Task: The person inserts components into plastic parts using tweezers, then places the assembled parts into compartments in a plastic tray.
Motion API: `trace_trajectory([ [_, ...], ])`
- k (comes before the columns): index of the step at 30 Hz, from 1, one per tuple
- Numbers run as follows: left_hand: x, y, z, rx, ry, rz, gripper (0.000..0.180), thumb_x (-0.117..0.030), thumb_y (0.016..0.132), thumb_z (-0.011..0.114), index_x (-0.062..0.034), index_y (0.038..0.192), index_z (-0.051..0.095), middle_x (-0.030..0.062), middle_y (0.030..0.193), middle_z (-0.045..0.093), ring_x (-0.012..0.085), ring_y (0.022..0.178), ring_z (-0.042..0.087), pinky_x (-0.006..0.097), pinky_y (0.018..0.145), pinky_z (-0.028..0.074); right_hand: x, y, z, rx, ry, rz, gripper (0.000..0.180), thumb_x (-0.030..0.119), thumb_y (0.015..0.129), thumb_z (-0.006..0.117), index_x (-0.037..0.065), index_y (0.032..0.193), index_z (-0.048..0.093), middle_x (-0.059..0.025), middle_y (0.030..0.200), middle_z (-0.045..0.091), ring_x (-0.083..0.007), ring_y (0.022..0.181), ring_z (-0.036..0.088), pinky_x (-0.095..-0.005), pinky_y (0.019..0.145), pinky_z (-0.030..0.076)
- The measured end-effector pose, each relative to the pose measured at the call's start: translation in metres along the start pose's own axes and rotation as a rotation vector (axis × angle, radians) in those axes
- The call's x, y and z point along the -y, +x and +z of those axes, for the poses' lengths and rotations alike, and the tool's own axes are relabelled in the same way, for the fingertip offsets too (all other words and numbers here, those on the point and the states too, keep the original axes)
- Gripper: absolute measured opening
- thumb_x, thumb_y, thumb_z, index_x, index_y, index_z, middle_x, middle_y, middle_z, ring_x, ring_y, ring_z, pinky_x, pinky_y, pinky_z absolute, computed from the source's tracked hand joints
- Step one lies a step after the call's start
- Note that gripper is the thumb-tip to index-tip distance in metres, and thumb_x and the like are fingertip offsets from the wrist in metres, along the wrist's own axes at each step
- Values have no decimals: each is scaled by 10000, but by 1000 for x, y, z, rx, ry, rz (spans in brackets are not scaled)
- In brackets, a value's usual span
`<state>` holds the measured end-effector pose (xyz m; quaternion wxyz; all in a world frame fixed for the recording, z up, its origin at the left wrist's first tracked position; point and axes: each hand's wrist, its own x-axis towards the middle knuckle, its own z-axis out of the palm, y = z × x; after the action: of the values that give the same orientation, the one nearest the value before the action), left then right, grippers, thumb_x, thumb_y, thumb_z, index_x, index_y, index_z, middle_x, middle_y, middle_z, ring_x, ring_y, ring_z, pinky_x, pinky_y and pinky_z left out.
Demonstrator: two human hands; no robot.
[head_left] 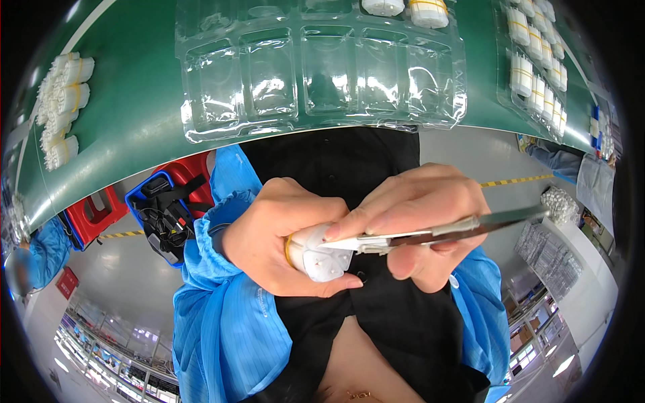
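On the near side of the clear tray (269, 75), the left hand (269, 232) curls round a white bundle (327, 263) with a yellow band (288, 250), while the right hand (433, 201) pinches a slim metal tool (500, 220) (tweezers or a blade; the angle makes it hard to tell) between thumb and fingers, its tip at the bundle's end face. The step seems to be picking or tidying at that end; the next move likely calls for a steady left grip and a light, exact tip. More banded bundles (72, 97) lie left of the tray.
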<state>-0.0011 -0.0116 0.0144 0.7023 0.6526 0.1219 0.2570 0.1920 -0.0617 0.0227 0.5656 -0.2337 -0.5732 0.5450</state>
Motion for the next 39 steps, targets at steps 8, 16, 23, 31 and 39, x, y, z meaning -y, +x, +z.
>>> trace_trajectory([
  [8,-14,6,-4,-99,209,-74,304,-115,621,797,-19,806,575,92,657,590,268,540,601,281,467,441,-2,15,-1,104,-350,-43,360,279,839,665,-28,968,527,-214,891,661,-274,701,664,-343,566,549],
  [16,-6,7,-9,-186,271,111,409,-130,568,823,13,876,595,80,670,588,179,531,576,253,456,415,2,11,4,-197,-39,-137,420,299,869,627,-79,949,461,-261,765,610,-319,692,668,-364,555,577],
  [23,-7,2,4,-324,308,80,503,-222,546,883,-4,829,529,89,642,568,163,511,557,233,454,392,3,10,5,-8,-64,-70,446,280,844,667,-84,1024,481,-299,866,634,-316,745,670,-358,611,563],
  [31,-5,2,3,-322,506,124,395,-223,571,846,-11,768,576,62,595,558,186,448,547,240,420,384,9,13,17,-132,-141,-4,345,234,874,627,-64,977,486,-259,812,642,-299,714,676,-354,614,565],
  [39,-1,-6,2,-361,569,102,386,-244,574,810,-1,770,583,74,600,572,197,459,564,238,451,411,1,6,27,-260,-90,41,308,228,887,608,-53,962,504,-245,762,646,-282,687,675,-342,601,563],
])
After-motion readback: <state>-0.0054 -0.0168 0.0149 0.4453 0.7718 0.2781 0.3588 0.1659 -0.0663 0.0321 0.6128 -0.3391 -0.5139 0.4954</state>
